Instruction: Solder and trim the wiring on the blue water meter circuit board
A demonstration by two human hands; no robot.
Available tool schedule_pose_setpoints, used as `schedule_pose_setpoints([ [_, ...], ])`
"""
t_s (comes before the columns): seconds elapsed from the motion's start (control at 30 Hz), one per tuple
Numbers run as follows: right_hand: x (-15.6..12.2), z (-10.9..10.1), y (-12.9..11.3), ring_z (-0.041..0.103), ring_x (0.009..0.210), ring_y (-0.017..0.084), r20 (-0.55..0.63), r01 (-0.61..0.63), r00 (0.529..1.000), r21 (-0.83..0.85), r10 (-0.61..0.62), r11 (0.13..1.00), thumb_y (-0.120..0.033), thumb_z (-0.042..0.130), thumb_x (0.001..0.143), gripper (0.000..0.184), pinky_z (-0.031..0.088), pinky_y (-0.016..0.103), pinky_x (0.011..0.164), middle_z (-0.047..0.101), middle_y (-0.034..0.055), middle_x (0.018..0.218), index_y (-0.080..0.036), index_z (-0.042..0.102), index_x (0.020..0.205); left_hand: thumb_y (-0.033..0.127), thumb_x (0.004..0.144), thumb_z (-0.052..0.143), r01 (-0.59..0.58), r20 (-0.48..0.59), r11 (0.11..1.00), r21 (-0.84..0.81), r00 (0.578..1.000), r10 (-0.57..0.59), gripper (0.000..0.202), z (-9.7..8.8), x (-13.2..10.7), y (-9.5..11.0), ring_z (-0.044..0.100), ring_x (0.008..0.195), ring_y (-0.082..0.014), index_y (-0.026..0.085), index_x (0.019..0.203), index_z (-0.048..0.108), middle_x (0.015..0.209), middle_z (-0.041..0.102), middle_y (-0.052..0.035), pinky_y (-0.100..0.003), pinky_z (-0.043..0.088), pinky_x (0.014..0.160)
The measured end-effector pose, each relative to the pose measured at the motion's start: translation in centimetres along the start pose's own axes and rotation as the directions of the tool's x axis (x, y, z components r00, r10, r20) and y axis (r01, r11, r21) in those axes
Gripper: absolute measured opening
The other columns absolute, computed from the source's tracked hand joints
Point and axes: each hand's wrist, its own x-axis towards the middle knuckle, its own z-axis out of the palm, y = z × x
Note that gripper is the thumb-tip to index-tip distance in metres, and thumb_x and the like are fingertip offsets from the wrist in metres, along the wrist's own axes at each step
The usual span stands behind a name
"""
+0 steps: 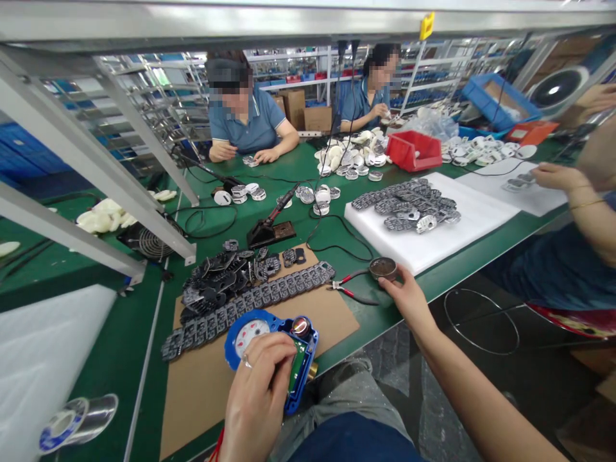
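Left hand (pixel 260 385) grips the blue meter (pixel 272 343) at bench edge, right hand (pixel 409 296) spread beside the tin (pixel 383 268); a slack grip could drop the meter.

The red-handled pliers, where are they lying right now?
In the head view the red-handled pliers lie on the green table, right of the cardboard sheet and just left of the small round tin by the right hand.

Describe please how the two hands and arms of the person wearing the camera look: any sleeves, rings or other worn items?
Both forearms are bare, with no sleeve and no glove in view. The left hand wears a thin silver-coloured ring on one finger, and a red string shows at its wrist near the bottom edge. The right hand shows no ring, and its wrist carries no watch or bracelet.
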Motion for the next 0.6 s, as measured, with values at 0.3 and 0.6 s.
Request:
schedule_pose_setpoints([
  [0.3,2.9,3.0,-1.3,0.069,0.089,0.029,0.042,0.059,0.997,-0.023,-0.058,0.998,-0.045,0.068,0.075,0.066,0.057,0.042,0.077,0.068,0.0143,0.102,-0.012,0.044,0.126,0.009,0.086,0.052,0.004,-0.055,1.000,-0.020,0.998,-0.005,0.016,0.1,0.0,0.0,0.063,0.088,-0.0159,0.023,0.090,0.059,0.092,0.066,-0.0029,-0.029,0.052,0.079],
  [0.6,9.4,10.4,-6.0,0.042,0.125,0.038,0.126,0.244,0.965,-0.111,-0.230,0.963,-0.024,0.073,0.074,0.045,0.026,0.058,0.106,0.054,0.0210,0.127,-0.009,0.058,0.113,0.007,0.085,0.052,0.027,-0.061,0.998,-0.055,0.998,-0.030,0.017,0.1,-0.4,0.0,0.063,0.088,-0.0161,0.022,0.091,0.058,0.093,0.066,-0.0039,-0.028,0.053,0.079],
])
